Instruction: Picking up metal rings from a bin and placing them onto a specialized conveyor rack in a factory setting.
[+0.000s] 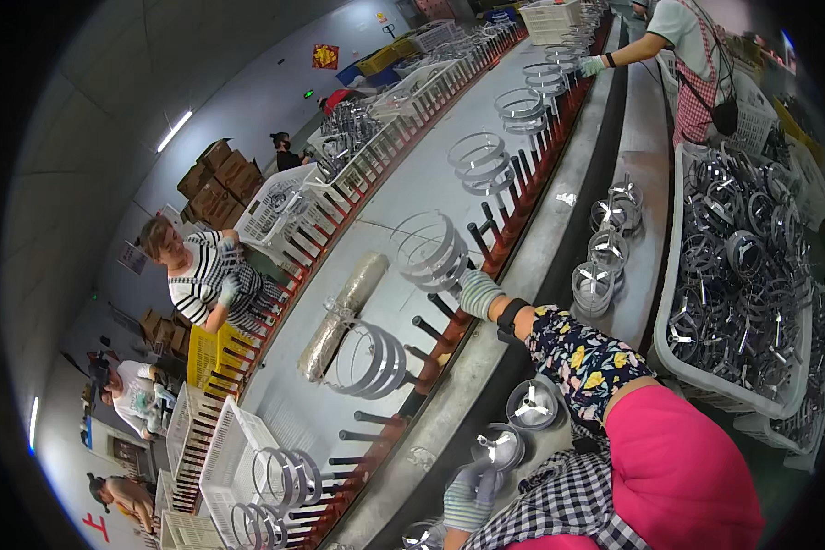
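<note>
My right hand [481, 293], in a striped knit glove, reaches to the row of dark pegs on the far side of the metal ledge. Its fingers are closed at the lower edge of a stack of thin metal rings [428, 247] hanging on a peg. Low in the view, my gloved left hand [468, 502] has its fingers curled against the rim of a round metal ring with a three-armed bracket [499, 447]. A similar ring piece [533, 404] lies just beyond it, and another [423, 534] is partly cut off beside the left hand.
A conveyor belt [403, 174] runs beyond the pegs, with a plastic-wrapped roll [344, 316] on it. More ring stacks [373, 360] hang along the pegs. At right stands a large white crate [802, 367] heaped with ring pieces. Several co-workers stand along the line.
</note>
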A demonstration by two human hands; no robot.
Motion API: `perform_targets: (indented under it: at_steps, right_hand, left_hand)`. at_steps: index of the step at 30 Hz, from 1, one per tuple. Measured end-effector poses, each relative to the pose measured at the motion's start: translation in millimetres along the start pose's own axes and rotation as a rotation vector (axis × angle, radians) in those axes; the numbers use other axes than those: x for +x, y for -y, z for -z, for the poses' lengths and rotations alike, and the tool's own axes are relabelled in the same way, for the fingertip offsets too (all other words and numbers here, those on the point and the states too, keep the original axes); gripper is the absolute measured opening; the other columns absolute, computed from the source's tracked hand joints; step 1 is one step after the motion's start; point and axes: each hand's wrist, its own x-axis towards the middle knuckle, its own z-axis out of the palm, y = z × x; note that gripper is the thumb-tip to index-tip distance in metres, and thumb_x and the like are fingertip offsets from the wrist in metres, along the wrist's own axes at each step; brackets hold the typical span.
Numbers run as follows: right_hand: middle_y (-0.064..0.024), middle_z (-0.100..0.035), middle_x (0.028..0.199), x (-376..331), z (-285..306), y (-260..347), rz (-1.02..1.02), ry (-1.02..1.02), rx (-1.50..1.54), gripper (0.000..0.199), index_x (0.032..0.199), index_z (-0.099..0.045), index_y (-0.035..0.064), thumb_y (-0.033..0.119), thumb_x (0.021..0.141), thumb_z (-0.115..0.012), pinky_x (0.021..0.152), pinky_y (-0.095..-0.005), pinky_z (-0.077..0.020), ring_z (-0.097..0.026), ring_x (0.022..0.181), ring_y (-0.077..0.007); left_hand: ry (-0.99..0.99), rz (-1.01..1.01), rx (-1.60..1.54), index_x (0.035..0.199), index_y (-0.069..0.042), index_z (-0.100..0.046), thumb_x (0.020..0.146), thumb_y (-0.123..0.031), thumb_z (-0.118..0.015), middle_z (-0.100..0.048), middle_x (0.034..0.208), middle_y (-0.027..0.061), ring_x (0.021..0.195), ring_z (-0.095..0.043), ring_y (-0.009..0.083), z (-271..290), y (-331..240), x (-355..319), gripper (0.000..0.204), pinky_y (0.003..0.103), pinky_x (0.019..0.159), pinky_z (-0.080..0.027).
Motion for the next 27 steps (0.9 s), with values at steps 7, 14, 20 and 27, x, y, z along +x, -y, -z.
perform_targets:
  at_steps: [7, 14, 20, 27]
  right_hand:
    - [-0.0176, -0.066, 0.087, -49.6, 12.3, -16.2, -0.186, -0.222, 0.81, 0.022, 0.103, -0.062, 0.0015, 0.015, 0.086, -0.058, 0.075, -0.0346, -0.0491, -0.064, 0.083, -0.0287]
    - [-0.0121, -0.065, 0.091, -3.9, 157.0, -58.8, -0.142, -0.753, 0.434, 0.018, 0.1, -0.065, 0.007, 0.008, 0.081, -0.064, 0.075, -0.0334, -0.0504, -0.063, 0.084, -0.0269]
    - [-0.0105, -0.06, 0.109, 36.4, 183.3, -36.5, 0.284, -0.534, 0.188, 0.031, 0.11, -0.061, 0.0101, 0.01, 0.079, -0.065, 0.075, -0.035, -0.051, -0.062, 0.084, -0.0285]
    - [-0.0123, -0.06, 0.108, 46.5, 165.3, 2.9, 0.216, -0.221, -0.065, 0.038, 0.115, -0.057, 0.0138, 0.029, 0.08, -0.061, 0.075, -0.0408, -0.05, -0.062, 0.087, -0.0314]
  left_hand:
    - [0.016, -0.047, 0.047, 0.101, -0.005, -0.064, 0.087, -0.02, -0.061, -0.064, 0.078, 0.0107, 0.066, -0.062, 0.0178, -5.3, 17.5, 6.2, 0.021, 0.029, 0.06, -0.05]
    - [0.103, 0.047, 0.085, 0.11, -0.002, -0.06, 0.088, -0.016, -0.057, -0.064, 0.093, 0.0139, 0.082, -0.063, 0.0207, -3.2, -13.0, 14.4, 0.026, 0.03, 0.074, -0.05]
    - [0.048, -0.105, 0.186, 0.106, -0.005, -0.063, 0.086, -0.022, -0.061, -0.065, 0.087, 0.0166, 0.079, -0.065, 0.0268, -3.3, -24.7, 18.5, 0.027, 0.034, 0.07, -0.051]
    - [0.035, -0.045, 0.205, 0.108, -0.007, -0.063, 0.086, -0.023, -0.06, -0.065, 0.09, 0.0169, 0.082, -0.065, 0.0259, 2.8, -7.9, 5.7, 0.027, 0.033, 0.072, -0.051]
